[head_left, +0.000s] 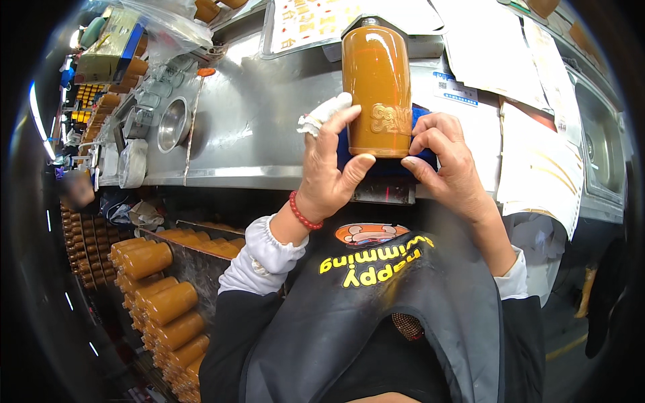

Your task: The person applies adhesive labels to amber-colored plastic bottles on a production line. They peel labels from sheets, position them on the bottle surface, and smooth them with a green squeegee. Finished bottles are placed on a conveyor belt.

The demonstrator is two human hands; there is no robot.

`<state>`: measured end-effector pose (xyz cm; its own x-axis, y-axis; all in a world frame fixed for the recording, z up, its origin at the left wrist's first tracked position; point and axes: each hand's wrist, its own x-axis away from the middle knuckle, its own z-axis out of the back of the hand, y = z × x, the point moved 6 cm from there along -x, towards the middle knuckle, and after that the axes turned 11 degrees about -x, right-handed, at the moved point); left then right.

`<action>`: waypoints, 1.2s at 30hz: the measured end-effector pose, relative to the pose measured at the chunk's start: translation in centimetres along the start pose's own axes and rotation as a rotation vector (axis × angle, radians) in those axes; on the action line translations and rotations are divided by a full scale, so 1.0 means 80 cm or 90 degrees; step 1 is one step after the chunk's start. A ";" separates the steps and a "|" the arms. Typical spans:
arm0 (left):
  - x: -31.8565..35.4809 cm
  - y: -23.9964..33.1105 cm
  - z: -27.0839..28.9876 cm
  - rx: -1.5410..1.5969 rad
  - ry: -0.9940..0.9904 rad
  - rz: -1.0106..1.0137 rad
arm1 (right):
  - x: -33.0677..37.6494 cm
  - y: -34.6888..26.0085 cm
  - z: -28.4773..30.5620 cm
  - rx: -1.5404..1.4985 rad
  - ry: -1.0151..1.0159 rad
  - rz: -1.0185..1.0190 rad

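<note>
A glossy brown cylinder (376, 74) with a raised gold-toned emblem near its closer end lies lengthwise in front of me, over a blue support (420, 117) on the bench. Thin red lines of light cross its surface. My left hand (329, 158) grips its left side, fingers along the wall and thumb at the near rim. White wrapping covers a finger of that hand, and a red bead bracelet circles the wrist. On the other side, my right hand (447, 158) has bent fingers at the lower right edge, with the thumb against the near corner. The cylinder's underside is hidden.
Sheets of backing paper (537, 154) lie on the right, beside a metal sink (601, 144). A steel bowl (173, 124) and glass jars (158, 87) stand left on the metal bench (269, 121). Several brown cylinders (175, 302) are stacked at lower left. A printed sheet (309, 23) lies behind.
</note>
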<state>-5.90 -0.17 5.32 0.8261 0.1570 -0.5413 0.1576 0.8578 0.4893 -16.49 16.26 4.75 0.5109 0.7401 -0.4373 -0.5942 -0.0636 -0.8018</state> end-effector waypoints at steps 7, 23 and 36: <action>-0.005 -0.004 -0.013 0.073 -0.012 0.082 | 0.000 0.003 -0.002 0.002 0.011 -0.015; 0.037 0.047 -0.015 -0.394 0.131 -0.288 | 0.000 0.007 -0.007 -0.034 0.026 -0.005; 0.003 0.006 -0.020 0.036 0.064 0.080 | 0.001 0.008 -0.005 -0.014 0.011 -0.026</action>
<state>-6.46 1.03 4.32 0.7829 0.3126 -0.5380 0.0884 0.8000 0.5935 -16.59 16.00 4.05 0.5452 0.7312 -0.4100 -0.5588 -0.0476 -0.8280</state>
